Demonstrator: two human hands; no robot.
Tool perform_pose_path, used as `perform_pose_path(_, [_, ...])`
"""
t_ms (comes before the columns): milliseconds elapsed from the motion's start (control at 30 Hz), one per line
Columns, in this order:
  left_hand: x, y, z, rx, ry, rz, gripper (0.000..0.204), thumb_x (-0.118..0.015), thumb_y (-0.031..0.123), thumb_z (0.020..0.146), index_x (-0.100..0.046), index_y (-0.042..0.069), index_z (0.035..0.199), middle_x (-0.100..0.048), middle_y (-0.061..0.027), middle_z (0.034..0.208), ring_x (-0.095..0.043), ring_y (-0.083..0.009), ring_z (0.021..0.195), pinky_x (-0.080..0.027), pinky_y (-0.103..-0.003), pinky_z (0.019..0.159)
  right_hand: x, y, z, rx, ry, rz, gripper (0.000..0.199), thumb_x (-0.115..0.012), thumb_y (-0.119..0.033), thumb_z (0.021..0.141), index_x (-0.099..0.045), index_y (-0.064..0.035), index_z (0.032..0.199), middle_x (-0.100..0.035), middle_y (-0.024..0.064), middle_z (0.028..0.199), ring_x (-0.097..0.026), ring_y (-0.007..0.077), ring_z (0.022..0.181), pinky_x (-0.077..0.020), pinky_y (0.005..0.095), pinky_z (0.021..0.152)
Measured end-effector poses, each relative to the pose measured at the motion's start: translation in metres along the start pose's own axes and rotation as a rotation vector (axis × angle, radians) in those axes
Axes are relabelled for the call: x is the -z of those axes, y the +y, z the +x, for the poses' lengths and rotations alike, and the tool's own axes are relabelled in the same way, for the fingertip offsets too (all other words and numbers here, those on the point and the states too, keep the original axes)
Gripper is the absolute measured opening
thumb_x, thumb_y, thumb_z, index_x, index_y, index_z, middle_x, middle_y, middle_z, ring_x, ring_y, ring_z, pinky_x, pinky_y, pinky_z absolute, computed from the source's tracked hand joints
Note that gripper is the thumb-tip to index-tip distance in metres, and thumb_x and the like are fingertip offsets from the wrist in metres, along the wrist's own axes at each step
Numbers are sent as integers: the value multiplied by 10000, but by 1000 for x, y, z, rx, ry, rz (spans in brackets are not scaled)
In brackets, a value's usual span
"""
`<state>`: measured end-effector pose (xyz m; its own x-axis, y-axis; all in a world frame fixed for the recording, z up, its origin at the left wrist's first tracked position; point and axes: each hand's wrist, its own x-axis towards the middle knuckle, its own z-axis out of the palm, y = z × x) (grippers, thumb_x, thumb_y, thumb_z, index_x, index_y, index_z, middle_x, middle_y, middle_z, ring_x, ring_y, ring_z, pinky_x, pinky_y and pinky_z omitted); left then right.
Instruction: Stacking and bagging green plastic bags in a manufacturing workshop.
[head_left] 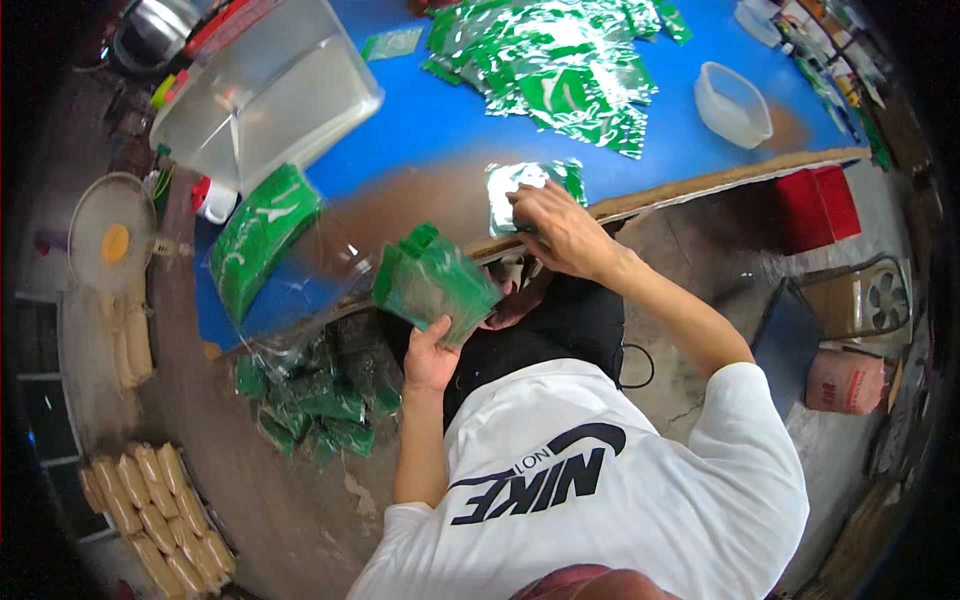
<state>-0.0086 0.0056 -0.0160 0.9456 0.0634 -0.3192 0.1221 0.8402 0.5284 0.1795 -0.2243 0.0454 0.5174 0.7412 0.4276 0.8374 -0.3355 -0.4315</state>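
Right now the foil pouch point(504, 198) lies flat under the fingers of the right hand point(566, 230), on the near edge of the blue table point(400, 115), so that hand is plainly the nearer one. From the left hand point(430, 358) it lies up and to the right, a short way off. The left hand is closed around a stack of green packets point(438, 285), thumb on top, held just off the table edge and slanting away from the thumb, up and to the left. The right hand's fingers are bent downward; I can't tell whether they pinch the pouch or only press on it. Its long axis is hard to judge with those fingers across it. It looks bright silver and crinkly, with green at its far right corner, while the packets are filmy, see-through and loosely squared. Beyond the right hand spreads a glossy heap of silver-and-green pouches point(560, 80).
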Motion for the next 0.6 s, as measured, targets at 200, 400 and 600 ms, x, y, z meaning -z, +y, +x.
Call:
perform_pose_path(200, [-10,7,3,-45,40,105,515,-600,9,895,-424,10,1380,-562,-143,1321,-566,-307,1219,-498,-453,1031,-1,-28,26,-238,-508,746,283,-617,-24,755,-548,-37,1029,-646,136,1007,-641,312,903,-527,404,831])
perform_pose_path(400, [-12,-4,2,-88,50,144,530,-600,4,891,-412,11,1387,-550,-145,1329,-568,-306,1211,-531,-444,983,-4,76,84,-395,568,-522,545,-613,-471,896,-584,17,1136,-592,223,1125,-581,345,984,-485,435,849])
perform_pose_path(600, [3,-8,-20,-138,-23,-93,568,-601,22,873,-413,32,1408,-541,-143,1361,-534,-324,1257,-490,-475,1031,-14,23,38,79,-68,-56,641,-745,-435,798,-516,33,1170,-521,206,1115,-519,395,1084,-446,466,933])
